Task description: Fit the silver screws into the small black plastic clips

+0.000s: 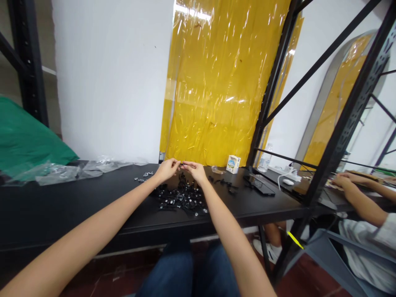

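Note:
My left hand [168, 169] and my right hand [194, 170] meet over the far part of a black table [102, 206]. Their fingertips pinch a small dark piece [182, 164] between them, too small to name. Below and nearer to me spreads a pile of small black parts [185, 198] with shiny silver round bits among it. Left of my left hand lie a few small silver pieces [144, 176]. To the right of my right hand, several loose black parts [227, 183] are scattered.
Clear plastic bags [64, 172] and green cloth [27, 136] lie at left. Right of the pile are a small box [233, 164], a dark tablet-like device [261, 185] and a bottle [265, 159]. A black rack post [340, 136] separates a co-worker's hands [342, 180].

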